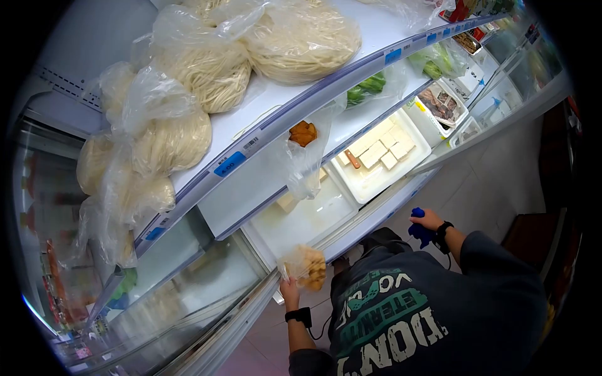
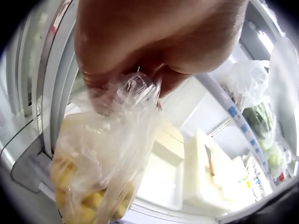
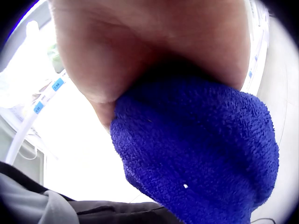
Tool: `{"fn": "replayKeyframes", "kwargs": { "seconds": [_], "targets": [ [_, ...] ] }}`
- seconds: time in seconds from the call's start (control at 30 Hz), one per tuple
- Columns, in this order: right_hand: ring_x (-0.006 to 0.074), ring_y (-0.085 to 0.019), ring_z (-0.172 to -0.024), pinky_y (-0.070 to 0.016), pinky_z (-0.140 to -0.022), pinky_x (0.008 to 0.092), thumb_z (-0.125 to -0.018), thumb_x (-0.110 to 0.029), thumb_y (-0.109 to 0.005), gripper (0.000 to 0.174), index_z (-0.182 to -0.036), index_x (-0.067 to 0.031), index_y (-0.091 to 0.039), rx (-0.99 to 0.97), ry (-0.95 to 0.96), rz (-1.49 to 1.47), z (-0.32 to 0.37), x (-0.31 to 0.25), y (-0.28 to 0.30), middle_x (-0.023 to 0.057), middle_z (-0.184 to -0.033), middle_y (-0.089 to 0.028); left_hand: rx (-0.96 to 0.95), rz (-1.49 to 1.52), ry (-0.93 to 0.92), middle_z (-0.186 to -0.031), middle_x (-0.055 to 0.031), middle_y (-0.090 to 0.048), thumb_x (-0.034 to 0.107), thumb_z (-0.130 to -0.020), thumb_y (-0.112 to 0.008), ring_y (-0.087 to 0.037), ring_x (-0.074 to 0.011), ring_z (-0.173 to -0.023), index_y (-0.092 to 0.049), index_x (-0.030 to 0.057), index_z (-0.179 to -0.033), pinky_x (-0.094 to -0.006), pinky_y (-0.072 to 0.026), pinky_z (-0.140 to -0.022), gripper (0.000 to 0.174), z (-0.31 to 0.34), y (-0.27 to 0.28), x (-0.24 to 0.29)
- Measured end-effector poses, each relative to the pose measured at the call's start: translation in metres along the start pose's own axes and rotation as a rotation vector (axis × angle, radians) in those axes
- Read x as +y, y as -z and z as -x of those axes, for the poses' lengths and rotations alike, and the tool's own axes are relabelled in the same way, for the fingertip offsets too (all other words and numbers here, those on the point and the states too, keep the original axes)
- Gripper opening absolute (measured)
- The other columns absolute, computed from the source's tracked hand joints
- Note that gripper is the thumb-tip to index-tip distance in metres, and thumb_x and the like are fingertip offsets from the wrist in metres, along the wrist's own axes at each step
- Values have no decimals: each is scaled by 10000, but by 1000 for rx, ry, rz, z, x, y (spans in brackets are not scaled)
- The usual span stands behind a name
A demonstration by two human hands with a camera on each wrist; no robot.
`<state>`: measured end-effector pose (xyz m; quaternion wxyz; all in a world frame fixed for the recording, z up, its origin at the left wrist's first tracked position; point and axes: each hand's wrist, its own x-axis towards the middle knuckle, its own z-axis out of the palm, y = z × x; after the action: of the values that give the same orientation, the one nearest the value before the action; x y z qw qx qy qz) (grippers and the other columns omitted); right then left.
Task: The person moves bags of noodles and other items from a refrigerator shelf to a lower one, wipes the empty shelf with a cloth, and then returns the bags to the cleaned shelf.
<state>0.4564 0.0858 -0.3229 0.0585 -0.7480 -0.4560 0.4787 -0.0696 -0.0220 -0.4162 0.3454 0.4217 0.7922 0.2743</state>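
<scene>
The left hand (image 2: 159,37) pinches the gathered neck of a clear plastic bag (image 2: 93,168), its fingers bunched round the film and the filled part hanging free below. Yellow-brown chunks show through the plastic. The right hand (image 1: 429,219), well apart from it on the person's other side, grips a fluffy blue cloth (image 3: 196,149); how its fingertips lie underneath cannot be told.

The bag hangs by the front edge of the display case, close to a white tray (image 1: 307,219) with a few pale blocks towards its back. Whether it is over the tray or just outside the edge is unclear. Beside that stands a second white tray (image 1: 376,183), with cut pale blocks (image 1: 374,153) and a brown handle (image 1: 352,159) among them. Above, bags of noodles (image 1: 304,41) crowd the upper shelf, and a small bag with an orange-brown piece (image 1: 303,133) is at its edge.

The step in hand looks like carrying the bag by its neck. Moving it further would call for a firm pinch, a level swing and room past the door frame (image 2: 58,88).
</scene>
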Motion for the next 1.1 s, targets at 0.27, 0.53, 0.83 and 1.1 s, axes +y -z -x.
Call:
{"fn": "replayKeyframes", "kwargs": {
  "seconds": [0.27,0.53,0.83,1.1],
  "targets": [
    [261,-627,-762,-485,-714,359,-718,-415,-694,433,-918,-34,-647,21,-19,65,18,9,-7,141,-834,-651,-36,-20,377,-736,-222,-592,197,-828,-499,-578,-375,-739,-551,-85,-767,-422,-434,-687,294,-20,-1,-17],
    [259,-628,-783,-486,-731,355,-716,-421,-696,449,-941,-37,-639,35,-69,44,22,24,-21,139,-860,-650,-6,291,476,-587,-109,-511,201,-823,-468,-505,-229,-583,-515,-71,-649,-382,-396,-574,326,-14,-4,-4],
    [269,-624,-799,-477,-732,371,-715,-310,-702,359,-956,-54,-631,135,114,-63,15,-53,-12,149,-859,-644,68,68,355,-701,-190,-605,286,-790,-612,-608,-297,-703,-568,-105,-785,-389,-454,-637,393,-17,-8,3],
    [200,-524,-1022,-401,-911,309,-701,-167,-731,793,-1381,-166,-324,258,676,-383,15,-256,67,108,-1133,-539,47,91,324,-670,-162,-563,189,-792,-582,-569,-284,-639,-493,-62,-688,-398,-438,-598,287,-16,-11,-23]
  ]
}}
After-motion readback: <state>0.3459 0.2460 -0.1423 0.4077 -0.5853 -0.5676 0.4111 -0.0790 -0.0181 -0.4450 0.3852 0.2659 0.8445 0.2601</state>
